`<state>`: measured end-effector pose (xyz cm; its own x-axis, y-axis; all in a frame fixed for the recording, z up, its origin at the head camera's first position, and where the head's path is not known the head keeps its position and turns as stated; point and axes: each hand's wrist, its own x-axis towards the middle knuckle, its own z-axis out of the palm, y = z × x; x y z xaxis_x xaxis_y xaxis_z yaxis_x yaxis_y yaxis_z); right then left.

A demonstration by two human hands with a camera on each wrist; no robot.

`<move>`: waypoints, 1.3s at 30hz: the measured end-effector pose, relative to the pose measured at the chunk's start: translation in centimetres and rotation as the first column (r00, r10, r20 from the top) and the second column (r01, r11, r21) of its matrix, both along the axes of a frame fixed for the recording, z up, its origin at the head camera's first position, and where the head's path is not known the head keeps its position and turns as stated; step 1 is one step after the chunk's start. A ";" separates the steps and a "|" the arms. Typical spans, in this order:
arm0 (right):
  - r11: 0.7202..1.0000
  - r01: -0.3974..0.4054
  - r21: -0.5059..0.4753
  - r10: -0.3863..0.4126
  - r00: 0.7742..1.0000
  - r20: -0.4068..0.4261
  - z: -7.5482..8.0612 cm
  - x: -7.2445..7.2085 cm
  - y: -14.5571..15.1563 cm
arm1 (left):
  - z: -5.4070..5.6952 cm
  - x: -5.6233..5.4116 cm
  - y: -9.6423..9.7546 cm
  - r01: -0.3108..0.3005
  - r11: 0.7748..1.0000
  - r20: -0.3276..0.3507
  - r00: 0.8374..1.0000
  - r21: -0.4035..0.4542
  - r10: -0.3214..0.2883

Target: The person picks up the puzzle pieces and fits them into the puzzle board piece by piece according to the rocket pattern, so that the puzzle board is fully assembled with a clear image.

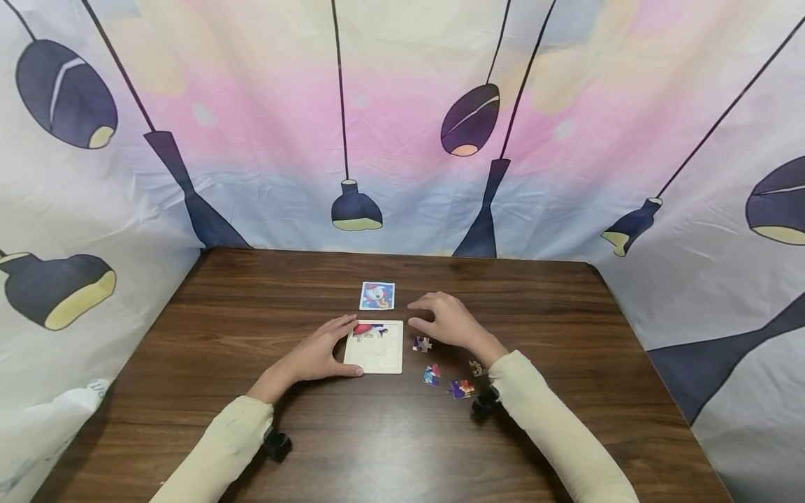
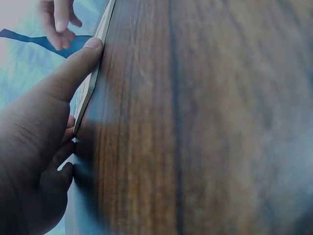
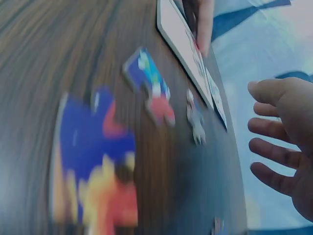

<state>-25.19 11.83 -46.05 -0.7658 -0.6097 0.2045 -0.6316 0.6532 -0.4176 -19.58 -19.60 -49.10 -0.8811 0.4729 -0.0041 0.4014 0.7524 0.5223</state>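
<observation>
A square white jigsaw board (image 1: 382,356) lies on the table, with a few pieces of a red, white and blue picture set in its upper left. My left hand (image 1: 317,353) holds the board at its left side, thumb on the lower edge and fingers at the upper left corner. In the left wrist view the thumb (image 2: 80,61) lies along the board's rim. To the right of the board, my right hand (image 1: 449,321) hovers over the table, fingers apart and loosely bent, with nothing in them. Just below it lies one loose jigsaw piece (image 1: 422,344).
Further loose pieces lie nearer me on the right: a blue and red one (image 1: 432,375), a purple and orange one (image 1: 462,389) and one beside the right sleeve (image 1: 476,368). Behind the board is a small picture card (image 1: 377,296). A printed curtain (image 1: 402,140) surrounds the wooden table (image 1: 264,279).
</observation>
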 end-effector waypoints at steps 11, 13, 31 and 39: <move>0.996 0.086 -0.035 -0.088 0.994 -0.065 -0.8 -0.1 6.2 | 0.0 0.0 0.0 0.006 1.000 -0.002 1.000 0.001 -0.006; 0.995 0.089 -0.038 -0.092 0.993 -0.076 -1.0 -0.1 7.1 | 0.1 0.0 0.0 0.001 1.000 0.004 1.000 0.006 -0.001; 0.992 0.116 0.055 -0.117 0.993 0.006 -2.3 0.0 10.5 | -0.2 -0.1 -0.1 0.002 1.000 0.000 1.000 0.001 -0.002; 0.989 0.121 0.079 -0.124 0.992 0.033 -2.7 0.0 10.4 | -0.3 -0.2 -0.1 0.003 1.000 0.005 1.000 0.000 -0.003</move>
